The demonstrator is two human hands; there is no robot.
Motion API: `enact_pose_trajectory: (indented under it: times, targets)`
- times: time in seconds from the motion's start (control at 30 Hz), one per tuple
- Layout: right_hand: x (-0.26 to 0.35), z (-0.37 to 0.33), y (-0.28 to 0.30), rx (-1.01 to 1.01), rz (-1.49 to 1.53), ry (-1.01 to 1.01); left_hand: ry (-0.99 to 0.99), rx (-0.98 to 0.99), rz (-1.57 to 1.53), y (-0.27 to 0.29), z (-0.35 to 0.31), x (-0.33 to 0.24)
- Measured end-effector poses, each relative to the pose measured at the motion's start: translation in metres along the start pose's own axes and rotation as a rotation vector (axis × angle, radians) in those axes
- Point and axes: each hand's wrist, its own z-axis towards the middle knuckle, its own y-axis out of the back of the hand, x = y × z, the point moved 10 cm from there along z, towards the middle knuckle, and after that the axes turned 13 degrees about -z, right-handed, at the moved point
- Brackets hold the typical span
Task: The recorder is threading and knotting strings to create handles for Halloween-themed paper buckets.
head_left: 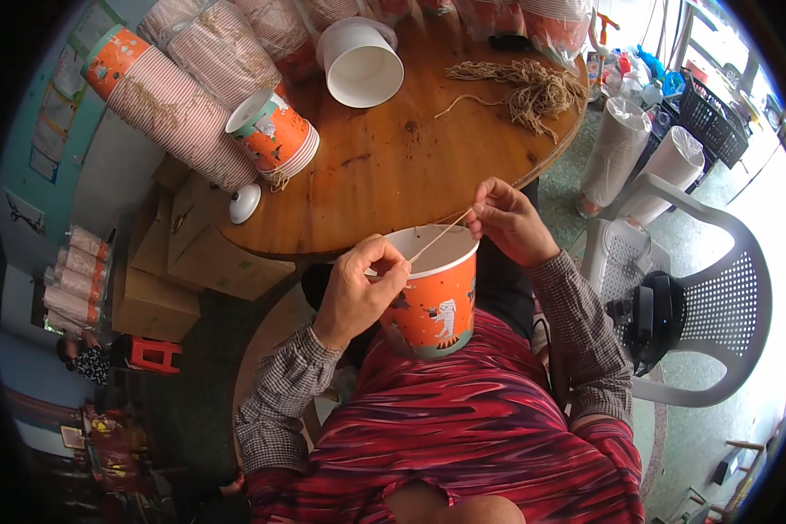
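An orange paper bucket (428, 313) with a white inside, a green base and printed figures stands upright on my lap, against the table's edge. A thin tan cord (440, 239) runs slantwise over its mouth. My left hand (358, 288) is closed in a pinch on the cord's lower end, by the rim's left side. Higher up, above the rim's right side, the fingertips of my right hand (513, 225) pinch the other end. Whether the cord is fastened to the bucket is hidden by my fingers.
The round wooden table (384, 175) bears a bundle of tan cords (528, 92), a white tub (362, 74), a short bucket stack (275, 135) and long wrapped stacks (170, 109). A grey plastic chair (747, 297) stands right, cardboard boxes (153, 301) left.
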Motion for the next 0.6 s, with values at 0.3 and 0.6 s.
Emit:
enact_pose_trajectory:
  times: [0.3, 0.6]
  targets:
    - [0.045, -0.025, -0.056, 0.222, -0.474, -0.144, -0.163, -0.071, 0.055, -0.008, -0.004, -0.01]
    - [0.056, -0.002, -0.12, 0.352, -0.471, -0.033, -0.152, -0.061, -0.146, -0.014, -0.004, -0.006]
